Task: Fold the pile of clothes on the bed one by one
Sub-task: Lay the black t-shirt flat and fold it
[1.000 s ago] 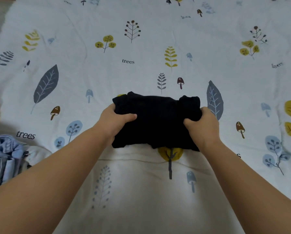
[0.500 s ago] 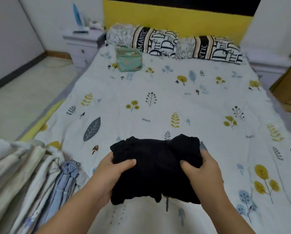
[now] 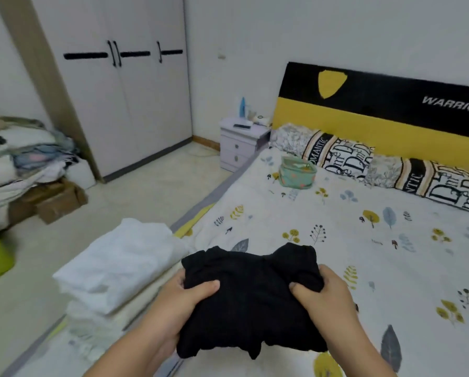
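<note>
A: Looking through the head camera, what sits around the folded black knit garment [image 3: 251, 303]?

B: To its left, a stack of folded white cloth [image 3: 116, 263] lies at the bed's corner, just beside the left hand [image 3: 177, 308]. Farther up the white leaf-printed bedsheet [image 3: 363, 254] stands a small green patterned pouch [image 3: 297, 172], near two lettered black-and-white pillows [image 3: 336, 153]. Nothing lies between the garment and the white stack.

A: And the hands?

B: Both grip the garment. The left hand curls round its left edge, thumb on top; the right hand [image 3: 324, 295] pinches the right edge the same way. The bundle is thick and soft, and its lower edge sags in lumps.

A: Open room?

B: The sheet to the right lies flat and bare. Left of the bed's edge is pale floor, with a white wardrobe [image 3: 124, 104], a pale nightstand [image 3: 241, 145] and a heap of mixed laundry [image 3: 24, 159] well apart.
</note>
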`<state>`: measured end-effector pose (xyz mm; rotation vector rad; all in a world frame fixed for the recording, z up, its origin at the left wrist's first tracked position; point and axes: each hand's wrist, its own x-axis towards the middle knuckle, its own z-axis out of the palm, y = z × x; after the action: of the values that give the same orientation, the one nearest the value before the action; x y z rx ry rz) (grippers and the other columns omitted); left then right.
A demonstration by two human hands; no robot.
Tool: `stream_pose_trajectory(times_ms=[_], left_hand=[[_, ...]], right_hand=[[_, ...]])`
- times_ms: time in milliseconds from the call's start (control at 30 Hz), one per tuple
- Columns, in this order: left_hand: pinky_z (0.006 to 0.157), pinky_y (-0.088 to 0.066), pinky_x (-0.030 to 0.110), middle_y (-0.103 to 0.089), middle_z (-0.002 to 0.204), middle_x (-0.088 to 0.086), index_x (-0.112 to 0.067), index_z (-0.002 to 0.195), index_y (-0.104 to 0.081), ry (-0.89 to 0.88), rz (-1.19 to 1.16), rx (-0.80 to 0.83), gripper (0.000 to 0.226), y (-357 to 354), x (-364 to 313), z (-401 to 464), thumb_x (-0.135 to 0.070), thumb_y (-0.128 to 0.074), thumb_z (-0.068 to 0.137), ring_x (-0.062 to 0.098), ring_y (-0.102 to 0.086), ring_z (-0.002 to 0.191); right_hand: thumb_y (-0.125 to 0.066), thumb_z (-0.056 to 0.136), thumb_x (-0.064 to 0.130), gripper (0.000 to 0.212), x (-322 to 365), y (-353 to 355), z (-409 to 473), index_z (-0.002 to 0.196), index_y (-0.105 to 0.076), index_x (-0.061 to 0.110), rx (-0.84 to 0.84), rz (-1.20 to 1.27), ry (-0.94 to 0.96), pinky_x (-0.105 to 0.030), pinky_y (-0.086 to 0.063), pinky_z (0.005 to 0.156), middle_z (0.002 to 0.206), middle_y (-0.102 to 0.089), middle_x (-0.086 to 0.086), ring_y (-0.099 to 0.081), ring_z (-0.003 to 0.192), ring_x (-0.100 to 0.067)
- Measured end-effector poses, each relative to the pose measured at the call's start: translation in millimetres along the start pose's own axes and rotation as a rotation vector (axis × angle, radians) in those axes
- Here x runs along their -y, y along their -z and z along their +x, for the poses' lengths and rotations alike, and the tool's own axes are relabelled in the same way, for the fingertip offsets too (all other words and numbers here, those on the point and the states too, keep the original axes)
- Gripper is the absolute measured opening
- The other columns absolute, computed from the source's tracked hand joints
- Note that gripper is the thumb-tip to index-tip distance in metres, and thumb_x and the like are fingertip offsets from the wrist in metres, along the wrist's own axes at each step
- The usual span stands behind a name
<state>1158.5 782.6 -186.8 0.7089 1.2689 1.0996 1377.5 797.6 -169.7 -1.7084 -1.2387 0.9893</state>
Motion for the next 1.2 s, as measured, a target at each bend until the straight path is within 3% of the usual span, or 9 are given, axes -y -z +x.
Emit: stream_pose_trajectory(times_ms=[133, 467, 600, 800, 967, 1133, 1200], left_hand=[[0.050, -0.053, 0.023, -0.074, 0.083, 0.001, -0.017, 0.101, -0.063, -0.062, -0.058, -0.130, 0.024, 47.1, -35.7, -20.0, -0.008, -0.068, 0.080, 0.017, -0.071, 0.074], [0.048, -0.053, 0.026, -0.074, 0.084, 0.006, -0.016, 0.102, -0.062, -0.135, -0.268, -0.377, 0.023, 138.4, -68.8, -20.3, -0.010, -0.068, 0.081, 0.022, -0.072, 0.074], [0.052, -0.053, 0.027, -0.074, 0.087, 0.004, -0.019, 0.101, -0.063, -0.131, -0.326, -0.471, 0.024, 160.6, -57.2, -6.4, -0.010, -0.069, 0.080, 0.020, -0.072, 0.076], [0.068, -0.052, 0.034, -0.069, 0.103, 0.009, -0.016, 0.106, -0.060, -0.067, -0.387, -0.603, 0.029, 179.6, -33.1, 9.3, -0.009, -0.069, 0.080, 0.027, -0.067, 0.092], [0.075, -0.051, 0.034, -0.067, 0.108, 0.007, -0.016, 0.116, -0.056, -0.027, -0.393, -0.611, 0.036, 183.9, -20.4, 17.2, -0.009, -0.067, 0.082, 0.026, -0.064, 0.097], [0.070, -0.051, 0.032, -0.068, 0.101, 0.000, -0.024, 0.103, -0.058, -0.066, -0.382, -0.677, 0.031, 185.7, -15.7, 25.4, -0.008, -0.070, 0.079, 0.022, -0.065, 0.094], [0.073, -0.051, 0.032, -0.067, 0.102, -0.002, -0.025, 0.104, -0.056, -0.060, -0.356, -0.689, 0.034, 186.8, -11.5, 28.6, -0.010, -0.071, 0.078, 0.019, -0.064, 0.095]], right_hand=[[-0.065, 0.077, 0.009, 0.012, 44.8, -39.3, 1.1, 0.084, -0.059, 0.017, 0.123, 0.028, 0.043, -0.029, -0.049, 0.060, 0.081, -0.065, -0.002, -0.063, 0.075, -0.019], [-0.066, 0.078, 0.009, 0.012, 124.8, -137.0, 64.9, 0.087, -0.059, 0.012, 0.396, -0.084, 0.146, -0.026, -0.046, 0.053, 0.083, -0.065, -0.008, -0.063, 0.073, -0.019], [-0.067, 0.076, 0.008, 0.014, 136.6, -182.0, 96.8, 0.078, -0.059, 0.019, 0.504, -0.184, 0.178, -0.023, -0.042, 0.052, 0.078, -0.063, -0.002, -0.060, 0.070, -0.014], [-0.070, 0.075, 0.007, 0.025, 124.5, -239.6, 130.8, 0.097, -0.063, 0.019, 0.645, -0.268, 0.131, -0.026, -0.046, 0.063, 0.095, -0.065, -0.007, -0.061, 0.086, -0.020], [-0.072, 0.076, 0.008, 0.021, 95.8, -278.5, 146.4, 0.092, -0.059, 0.014, 0.629, -0.438, 0.159, -0.031, -0.046, 0.077, 0.093, -0.063, -0.008, -0.060, 0.090, -0.026], [-0.072, 0.076, 0.012, 0.025, 87.7, -297.8, 153.7, 0.074, -0.050, 0.022, 0.450, -0.457, 0.256, -0.029, -0.039, 0.063, 0.074, -0.056, 0.004, -0.056, 0.082, -0.024], [-0.071, 0.079, 0.017, 0.019, 88.1, -303.2, 153.2, 0.086, -0.054, 0.020, 0.363, -0.421, 0.277, -0.031, -0.042, 0.065, 0.080, -0.059, 0.003, -0.058, 0.087, -0.026]])
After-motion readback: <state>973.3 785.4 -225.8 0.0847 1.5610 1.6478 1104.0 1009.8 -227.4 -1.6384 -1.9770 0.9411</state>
